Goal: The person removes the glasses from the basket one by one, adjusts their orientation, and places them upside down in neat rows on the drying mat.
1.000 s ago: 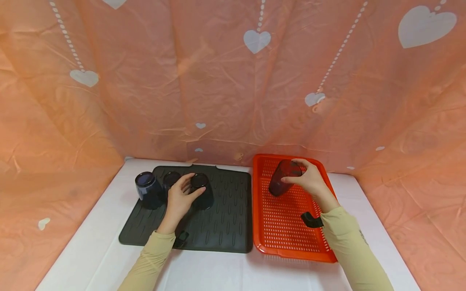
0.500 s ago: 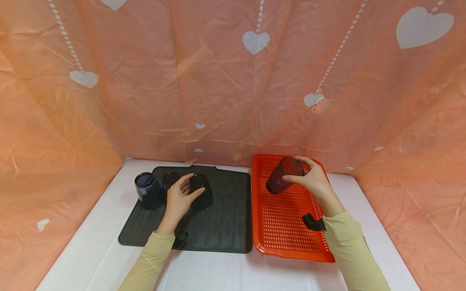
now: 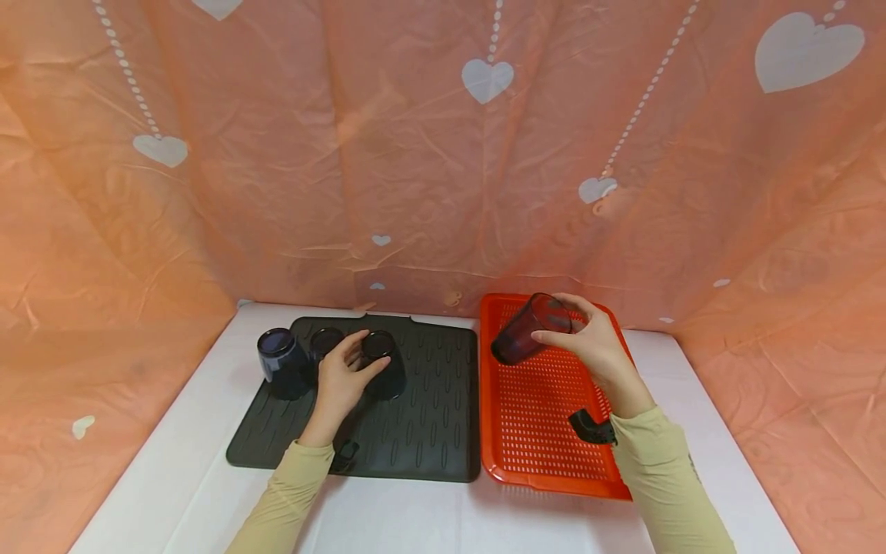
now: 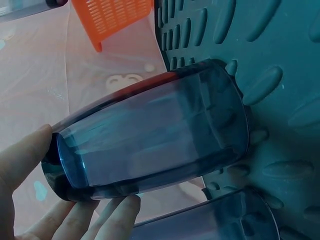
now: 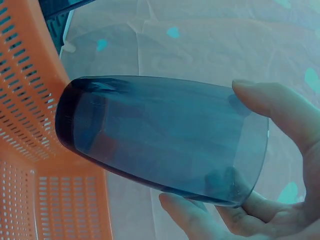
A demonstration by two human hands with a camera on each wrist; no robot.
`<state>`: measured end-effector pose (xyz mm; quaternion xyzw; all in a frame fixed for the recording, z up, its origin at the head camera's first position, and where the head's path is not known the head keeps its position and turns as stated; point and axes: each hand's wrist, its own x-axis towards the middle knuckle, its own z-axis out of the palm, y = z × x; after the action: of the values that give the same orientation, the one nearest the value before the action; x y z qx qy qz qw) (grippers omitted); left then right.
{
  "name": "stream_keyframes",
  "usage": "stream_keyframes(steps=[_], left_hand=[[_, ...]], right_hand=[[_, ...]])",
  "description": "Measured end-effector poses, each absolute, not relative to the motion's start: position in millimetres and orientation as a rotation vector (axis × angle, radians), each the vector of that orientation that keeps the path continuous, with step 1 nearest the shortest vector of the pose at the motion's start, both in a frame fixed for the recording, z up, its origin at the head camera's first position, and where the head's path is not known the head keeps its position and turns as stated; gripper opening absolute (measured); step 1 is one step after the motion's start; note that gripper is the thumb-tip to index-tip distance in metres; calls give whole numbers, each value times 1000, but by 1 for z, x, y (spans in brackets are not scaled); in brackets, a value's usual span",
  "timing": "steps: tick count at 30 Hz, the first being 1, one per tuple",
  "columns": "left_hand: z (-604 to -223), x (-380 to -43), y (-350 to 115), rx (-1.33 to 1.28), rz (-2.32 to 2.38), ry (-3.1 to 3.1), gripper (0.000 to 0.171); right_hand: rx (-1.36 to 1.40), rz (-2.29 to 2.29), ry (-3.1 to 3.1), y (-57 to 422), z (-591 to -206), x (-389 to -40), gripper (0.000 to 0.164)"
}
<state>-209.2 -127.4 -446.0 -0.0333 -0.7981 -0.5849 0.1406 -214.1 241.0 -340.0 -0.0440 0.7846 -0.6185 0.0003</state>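
My left hand (image 3: 339, 385) grips the thick base of a dark tinted drinking glass (image 3: 389, 378), thumb on one side and fingers on the other. That glass stands upside down, rim on the dark drying mat (image 3: 436, 415); the left wrist view shows its blue-tinted wall (image 4: 150, 135) up close. Two more upturned glasses, the leftmost one (image 3: 284, 365) and a partly hidden one (image 3: 325, 338), stand to its left. Over the red-orange basket (image 3: 490, 431), my right hand (image 3: 601, 350) holds another tinted glass (image 3: 517, 338) near its rim. This glass is tilted, base toward the mat.
The slotted basket sits right beside the mat on a white-covered table (image 3: 401, 515). Behind and at both sides hangs an orange-pink curtain (image 3: 415, 169) with white hearts. A small black device (image 3: 591, 427) is strapped at the right wrist.
My right hand has lifted the glass a little, and its base has swung left toward the basket's left rim, so it leans more. The left hand and its glass stay put.
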Motion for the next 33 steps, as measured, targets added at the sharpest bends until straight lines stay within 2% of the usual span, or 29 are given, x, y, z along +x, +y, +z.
stream_keyframes(steps=[33], left_hand=[[-445, -206, -125, -112, -1628, -2237, 59]], right_hand=[[-259, -2074, 2264, 201, -339, -210, 65]])
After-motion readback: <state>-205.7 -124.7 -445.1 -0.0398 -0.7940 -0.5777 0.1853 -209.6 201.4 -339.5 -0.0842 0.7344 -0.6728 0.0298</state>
